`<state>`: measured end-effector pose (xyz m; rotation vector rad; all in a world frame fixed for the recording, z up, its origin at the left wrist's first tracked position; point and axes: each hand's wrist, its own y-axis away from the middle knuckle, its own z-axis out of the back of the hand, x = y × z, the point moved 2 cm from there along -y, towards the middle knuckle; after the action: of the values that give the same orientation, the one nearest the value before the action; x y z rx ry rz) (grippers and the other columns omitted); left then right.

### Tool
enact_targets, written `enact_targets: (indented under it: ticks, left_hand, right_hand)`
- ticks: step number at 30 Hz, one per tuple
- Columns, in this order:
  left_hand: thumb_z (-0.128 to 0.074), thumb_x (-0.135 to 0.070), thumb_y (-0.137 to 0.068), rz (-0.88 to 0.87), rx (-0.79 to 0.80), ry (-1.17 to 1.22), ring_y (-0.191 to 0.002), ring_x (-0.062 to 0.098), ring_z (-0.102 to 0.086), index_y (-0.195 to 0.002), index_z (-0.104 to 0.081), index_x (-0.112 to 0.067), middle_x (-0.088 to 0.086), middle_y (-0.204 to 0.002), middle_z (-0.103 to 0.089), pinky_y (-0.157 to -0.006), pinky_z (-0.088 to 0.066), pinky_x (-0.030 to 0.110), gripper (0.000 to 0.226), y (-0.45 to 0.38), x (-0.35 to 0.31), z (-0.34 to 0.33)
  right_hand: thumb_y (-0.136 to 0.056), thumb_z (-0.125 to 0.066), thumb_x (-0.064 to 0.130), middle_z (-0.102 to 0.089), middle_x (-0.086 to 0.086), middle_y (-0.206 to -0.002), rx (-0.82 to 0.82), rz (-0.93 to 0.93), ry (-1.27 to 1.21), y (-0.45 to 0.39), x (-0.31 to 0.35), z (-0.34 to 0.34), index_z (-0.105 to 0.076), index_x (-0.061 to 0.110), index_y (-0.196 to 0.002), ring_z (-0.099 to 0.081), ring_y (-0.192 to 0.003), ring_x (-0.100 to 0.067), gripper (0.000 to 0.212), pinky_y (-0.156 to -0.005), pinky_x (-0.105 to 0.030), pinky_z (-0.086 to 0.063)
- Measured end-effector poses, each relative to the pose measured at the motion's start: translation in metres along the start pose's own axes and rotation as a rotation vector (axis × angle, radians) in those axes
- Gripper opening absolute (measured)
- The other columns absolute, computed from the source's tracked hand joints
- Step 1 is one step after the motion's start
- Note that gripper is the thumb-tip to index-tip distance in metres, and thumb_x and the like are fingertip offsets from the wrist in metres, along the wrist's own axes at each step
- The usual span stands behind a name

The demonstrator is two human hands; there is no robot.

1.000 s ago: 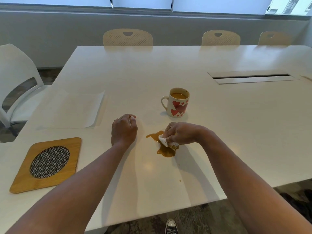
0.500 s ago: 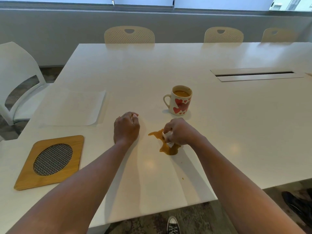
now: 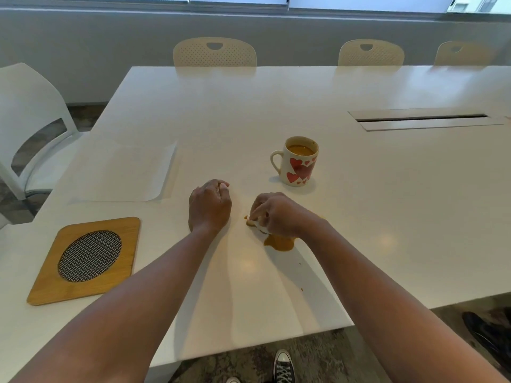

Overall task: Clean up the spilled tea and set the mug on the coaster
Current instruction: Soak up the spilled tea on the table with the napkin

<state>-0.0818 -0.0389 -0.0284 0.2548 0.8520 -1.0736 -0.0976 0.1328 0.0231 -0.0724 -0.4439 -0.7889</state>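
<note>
A white mug [image 3: 300,161] with red hearts stands upright on the white table [image 3: 387,203], holding brown tea. In front of it lies a brown tea puddle [image 3: 279,242]. My right hand [image 3: 279,214] grips a crumpled white tissue [image 3: 261,228] and presses it onto the puddle's far left part, hiding that part. My left hand [image 3: 209,205] rests on the table just left of the spill, fingers curled, holding nothing that I can see. A wooden coaster [image 3: 85,258] with a dark woven oval lies near the front left corner.
A translucent white sheet [image 3: 124,175] lies flat beyond the coaster. A cable slot [image 3: 423,120] is set into the table at the right. Small tea drops [image 3: 301,290] dot the surface near the front edge. Chairs [image 3: 214,52] line the far side and another chair [image 3: 30,125] stands at the left.
My right hand has slid the tissue leftward and away over the spill, and less of the puddle's left arm shows. The left hand has stayed put.
</note>
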Motion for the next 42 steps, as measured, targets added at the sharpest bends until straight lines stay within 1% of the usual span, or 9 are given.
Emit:
enact_targets:
  ticks: [3, 6, 10, 18, 25, 31, 35, 38, 42]
  left_hand:
    - [-0.039, -0.026, -0.100, 0.005, -0.001, 0.011, -0.105, 0.026, -0.060, -0.110, -0.070, -0.019, 0.005, -0.112, -0.072, -0.099, -0.045, 0.043, 0.033, -0.001, 0.000, 0.001]
    - [-0.039, -0.024, -0.100, 0.007, -0.001, 0.015, -0.105, 0.027, -0.060, -0.108, -0.070, -0.020, 0.005, -0.111, -0.072, -0.100, -0.044, 0.043, 0.032, -0.001, 0.000, 0.001]
    - [-0.039, -0.024, -0.100, 0.010, 0.001, 0.017, -0.105, 0.028, -0.060, -0.109, -0.070, -0.020, 0.005, -0.111, -0.072, -0.100, -0.044, 0.043, 0.032, -0.001, 0.000, 0.001]
    - [-0.040, -0.023, -0.100, -0.001, -0.002, 0.017, -0.103, 0.028, -0.060, -0.107, -0.070, -0.018, 0.006, -0.110, -0.072, -0.100, -0.043, 0.042, 0.032, 0.000, -0.001, 0.001]
    - [-0.039, -0.024, -0.100, 0.003, 0.001, 0.020, -0.104, 0.027, -0.059, -0.109, -0.070, -0.019, 0.005, -0.111, -0.072, -0.097, -0.045, 0.041, 0.033, 0.000, 0.000, 0.001]
    - [-0.038, -0.025, -0.101, 0.007, 0.002, 0.020, -0.104, 0.027, -0.061, -0.111, -0.070, -0.018, 0.006, -0.112, -0.072, -0.099, -0.045, 0.042, 0.034, 0.000, -0.001, 0.002]
    - [-0.039, -0.024, -0.101, 0.009, 0.000, 0.021, -0.104, 0.026, -0.061, -0.110, -0.070, -0.017, 0.006, -0.111, -0.072, -0.100, -0.045, 0.043, 0.034, 0.000, -0.002, 0.002]
    - [-0.038, -0.024, -0.101, 0.006, 0.002, 0.020, -0.104, 0.027, -0.061, -0.111, -0.070, -0.017, 0.006, -0.112, -0.072, -0.100, -0.045, 0.043, 0.034, 0.000, -0.002, 0.002]
    - [-0.039, -0.023, -0.101, 0.004, 0.002, 0.015, -0.104, 0.027, -0.061, -0.111, -0.070, -0.016, 0.007, -0.112, -0.072, -0.101, -0.044, 0.043, 0.034, -0.001, -0.002, 0.002]
  right_hand:
    - [-0.088, -0.065, 0.005, -0.061, 0.005, -0.116, 0.091, -0.068, -0.021, 0.003, -0.004, 0.009, -0.075, 0.016, -0.110, -0.058, -0.103, -0.013, 0.026, -0.088, -0.022, -0.050]
    - [-0.090, -0.064, 0.013, -0.061, 0.001, -0.116, 0.070, -0.213, 0.069, 0.008, -0.016, 0.020, -0.074, 0.018, -0.110, -0.060, -0.102, -0.018, 0.022, -0.092, -0.033, -0.054]
    - [-0.092, -0.061, 0.014, -0.065, -0.004, -0.108, 0.037, -0.347, 0.192, 0.020, -0.035, 0.036, -0.071, 0.013, -0.113, -0.060, -0.093, -0.016, 0.022, -0.082, -0.025, -0.050]
    - [-0.078, -0.078, 0.019, -0.072, -0.001, -0.095, 0.177, -0.413, 0.151, 0.027, -0.020, 0.030, -0.073, 0.013, -0.108, -0.069, -0.083, -0.013, 0.030, -0.077, -0.026, -0.058]
    - [-0.079, -0.073, 0.025, -0.066, -0.005, -0.098, -0.012, -0.411, 0.021, 0.013, 0.008, 0.006, -0.073, 0.012, -0.101, -0.067, -0.085, -0.019, 0.025, -0.076, -0.033, -0.060]
    - [-0.078, -0.070, 0.016, -0.066, 0.008, -0.084, -0.165, -0.448, -0.508, 0.012, -0.004, 0.014, -0.073, 0.017, -0.090, -0.063, -0.081, -0.009, 0.012, -0.062, -0.019, -0.052]
    - [-0.079, -0.076, 0.021, -0.066, 0.003, -0.098, -0.144, -0.564, -0.717, 0.013, -0.025, 0.023, -0.072, 0.023, -0.086, -0.058, -0.095, -0.014, 0.009, -0.081, -0.029, -0.050]
    - [-0.078, -0.078, 0.018, -0.066, 0.003, -0.095, -0.161, -0.595, -0.704, 0.017, -0.037, 0.026, -0.072, 0.023, -0.082, -0.058, -0.092, -0.013, 0.008, -0.077, -0.027, -0.046]
    - [-0.079, -0.077, 0.013, -0.065, 0.003, -0.094, -0.207, -0.548, -0.466, 0.023, -0.045, 0.025, -0.068, 0.024, -0.088, -0.060, -0.091, -0.013, 0.016, -0.075, -0.025, -0.046]
